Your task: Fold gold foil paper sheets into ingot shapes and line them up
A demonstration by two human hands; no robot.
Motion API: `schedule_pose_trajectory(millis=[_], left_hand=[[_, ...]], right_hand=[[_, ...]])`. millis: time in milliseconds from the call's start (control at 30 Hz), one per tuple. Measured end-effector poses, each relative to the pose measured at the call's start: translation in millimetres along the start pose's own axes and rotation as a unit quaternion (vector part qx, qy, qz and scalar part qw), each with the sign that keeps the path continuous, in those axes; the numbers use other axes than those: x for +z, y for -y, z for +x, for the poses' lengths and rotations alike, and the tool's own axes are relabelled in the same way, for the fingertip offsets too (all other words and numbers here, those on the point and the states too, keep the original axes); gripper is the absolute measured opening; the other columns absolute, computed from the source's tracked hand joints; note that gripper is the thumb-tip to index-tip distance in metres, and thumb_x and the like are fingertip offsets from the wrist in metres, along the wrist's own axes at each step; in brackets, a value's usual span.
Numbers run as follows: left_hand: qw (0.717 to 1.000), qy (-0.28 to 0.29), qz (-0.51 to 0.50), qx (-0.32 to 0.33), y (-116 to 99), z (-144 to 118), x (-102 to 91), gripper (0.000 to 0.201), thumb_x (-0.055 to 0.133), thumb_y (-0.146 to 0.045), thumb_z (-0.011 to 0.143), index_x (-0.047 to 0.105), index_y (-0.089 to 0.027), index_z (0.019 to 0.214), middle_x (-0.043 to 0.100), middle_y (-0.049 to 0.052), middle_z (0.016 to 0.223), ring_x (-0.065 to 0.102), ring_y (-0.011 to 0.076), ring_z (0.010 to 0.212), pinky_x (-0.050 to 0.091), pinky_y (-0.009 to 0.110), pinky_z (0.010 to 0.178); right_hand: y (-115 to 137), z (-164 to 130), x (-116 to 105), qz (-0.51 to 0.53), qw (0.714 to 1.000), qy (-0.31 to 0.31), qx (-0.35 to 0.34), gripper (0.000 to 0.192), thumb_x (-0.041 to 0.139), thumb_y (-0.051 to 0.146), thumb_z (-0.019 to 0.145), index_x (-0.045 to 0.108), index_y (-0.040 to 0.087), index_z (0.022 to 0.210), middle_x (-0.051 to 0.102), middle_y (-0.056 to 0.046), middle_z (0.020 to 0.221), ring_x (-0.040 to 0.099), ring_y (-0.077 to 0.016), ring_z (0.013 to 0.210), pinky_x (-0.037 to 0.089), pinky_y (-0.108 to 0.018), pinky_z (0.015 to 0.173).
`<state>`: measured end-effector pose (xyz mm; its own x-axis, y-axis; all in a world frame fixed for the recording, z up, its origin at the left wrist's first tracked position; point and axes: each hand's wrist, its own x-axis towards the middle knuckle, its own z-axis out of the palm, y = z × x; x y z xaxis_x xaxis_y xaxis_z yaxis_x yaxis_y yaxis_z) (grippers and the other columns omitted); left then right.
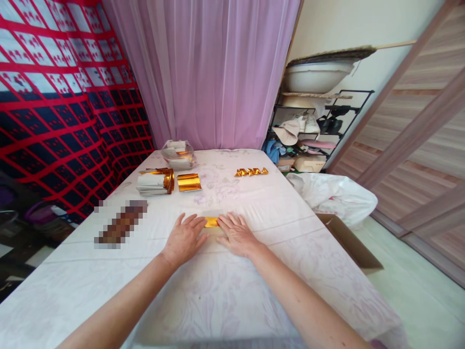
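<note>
Two bare hands, the left hand (185, 236) and right hand (237, 233), press flat with fingers spread on a gold foil sheet (211, 222) at the tabletop's (254, 291) centre; beyond it lie a gold foil stack (188, 182) and folded foil pieces (251, 171).

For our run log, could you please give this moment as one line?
left hand: flat on gold foil sheet | right hand: flat on sheet | table
</note>
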<state>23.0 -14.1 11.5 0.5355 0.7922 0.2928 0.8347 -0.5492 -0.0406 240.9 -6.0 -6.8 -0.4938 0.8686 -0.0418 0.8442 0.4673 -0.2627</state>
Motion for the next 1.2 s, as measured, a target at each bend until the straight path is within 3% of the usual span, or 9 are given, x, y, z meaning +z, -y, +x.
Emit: schedule_pose_trajectory(millis=[67,267,433,633,900,1033,1200], left_hand=[[1.0,0.017,-0.008,0.021,-6,2,8.2,0.043,0.04,-0.043,0.099,0.061,-0.023,0.13,0.063,0.009,0.134,0.052,0.0276,0.129,0.028,0.054,0.113],[0.997,0.066,-0.024,-0.01,-8,-7,28.4,0.047,0.038,-0.045,0.1,0.054,-0.022,0.137,0.057,0.008,0.142,0.046,0.0253,0.135,0.026,0.052,0.115],[0.999,0.03,0.0,-0.023,-8,-12,35.1,0.048,0.041,-0.047,0.098,0.057,-0.023,0.135,0.049,0.011,0.148,0.039,0.0302,0.14,0.026,0.056,0.114],[0.999,0.031,0.005,-0.01,-11,-10,34.6,0.049,0.042,-0.049,0.097,0.057,-0.023,0.135,0.056,0.008,0.142,0.045,0.0296,0.135,0.025,0.054,0.114],[1.0,0.019,-0.005,-0.005,-8,-14,37.0,0.048,0.044,-0.052,0.095,0.06,-0.024,0.131,0.056,0.005,0.143,0.046,0.03,0.135,0.017,0.053,0.117],[1.0,0.004,-0.006,-0.009,-9,-15,38.5,0.047,0.045,-0.051,0.095,0.06,-0.025,0.132,0.055,0.004,0.144,0.045,0.0302,0.135,0.011,0.053,0.118],[1.0,-0.01,-0.006,-0.005,-8,-15,37.1,0.046,0.047,-0.049,0.094,0.06,-0.026,0.132,0.056,0.003,0.143,0.044,0.0297,0.135,0.008,0.051,0.119]], right_hand=[[-1,0,2,0.003,1.0,-0.007,-0.003,0.064,0.034,0.056,0.098,0.031,0.022,0.152,0.027,-0.007,0.16,0.014,-0.0295,0.149,0.011,-0.055,0.118],[-4,0,8,0.005,1.0,-0.027,-0.002,0.063,0.039,0.054,0.098,0.035,0.02,0.151,0.031,-0.007,0.158,0.016,-0.0297,0.148,0.012,-0.056,0.118],[-4,-2,11,0.001,0.998,-0.059,-0.008,0.063,0.044,0.053,0.097,0.037,0.017,0.15,0.029,-0.01,0.159,0.016,-0.0304,0.148,0.012,-0.058,0.118],[-1,-3,8,0.003,0.995,-0.066,-0.068,0.053,0.046,0.05,0.098,0.045,0.025,0.145,0.035,-0.006,0.157,0.018,-0.0298,0.148,0.008,-0.059,0.119],[-6,-12,8,0.037,0.997,-0.067,-0.019,0.045,0.051,0.045,0.097,0.053,0.028,0.139,0.046,-0.002,0.15,0.026,-0.0321,0.145,0.015,-0.062,0.118],[-10,-13,7,0.038,0.994,-0.104,0.012,0.031,0.052,0.036,0.097,0.065,0.033,0.125,0.058,-0.001,0.14,0.037,-0.0298,0.14,0.023,-0.06,0.115],[-11,-8,12,0.036,0.985,-0.168,0.001,0.025,0.054,0.031,0.096,0.07,0.032,0.115,0.065,-0.002,0.13,0.048,-0.0272,0.13,0.031,-0.055,0.111]])
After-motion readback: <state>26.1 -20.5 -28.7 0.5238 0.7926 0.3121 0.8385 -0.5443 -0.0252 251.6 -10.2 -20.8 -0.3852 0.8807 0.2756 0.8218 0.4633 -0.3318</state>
